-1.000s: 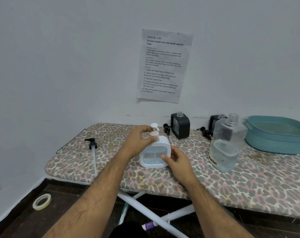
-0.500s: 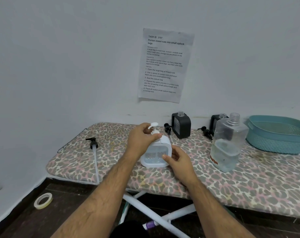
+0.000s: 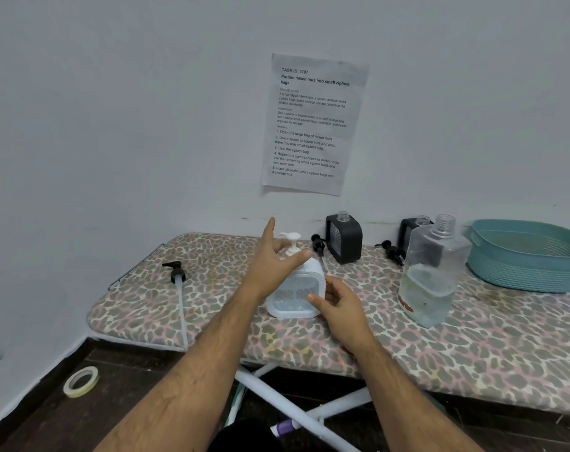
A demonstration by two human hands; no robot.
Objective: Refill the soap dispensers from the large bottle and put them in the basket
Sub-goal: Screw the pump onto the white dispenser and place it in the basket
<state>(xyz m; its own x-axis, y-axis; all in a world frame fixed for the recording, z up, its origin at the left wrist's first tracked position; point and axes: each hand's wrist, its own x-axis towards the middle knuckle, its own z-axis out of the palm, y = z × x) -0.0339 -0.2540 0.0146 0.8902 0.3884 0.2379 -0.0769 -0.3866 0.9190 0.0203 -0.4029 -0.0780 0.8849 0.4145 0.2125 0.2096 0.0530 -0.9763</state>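
**Left hand lets go of the pump**

Head view: the left hand [image 3: 277,262], pinching the white dispenser [image 3: 296,288] pump half a second ago, now spreads open above it. The right hand [image 3: 337,303] grips the dispenser's side on the ironing board [image 3: 212,308]. The pump looks seated, so the basket [image 3: 525,256] likely comes next.

The left hand [image 3: 274,265] hides part of the white dispenser [image 3: 296,295]; the basket [image 3: 525,256] is cut off at the frame's right edge.
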